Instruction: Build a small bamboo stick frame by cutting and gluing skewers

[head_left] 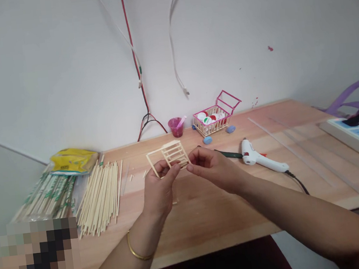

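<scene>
Between my two hands, above the middle of the table, is a small wooden stick frame (pixel 173 150) with several parallel slats and an open rectangular loop on its left. My left hand (pixel 159 186) pinches its lower left part between thumb and fingers. At the lower right corner, the thumb and fingertips of my right hand (pixel 214 167) close on the frame's edge; whether they also hold a separate small stick is too small to tell. Behind it stands a finished-looking miniature shopping cart (pixel 212 124) with pink rims, blue wheels and bottle caps inside.
A white glue gun (pixel 261 157) lies right of my hands, its cord trailing forward. Loose wooden sticks (pixel 101 199), packaged sticks (pixel 44 195) and a yellow packet (pixel 74 160) are at the left. A pink cup (pixel 176 128) stands by the wall; a power strip (pixel 357 135) sits far right.
</scene>
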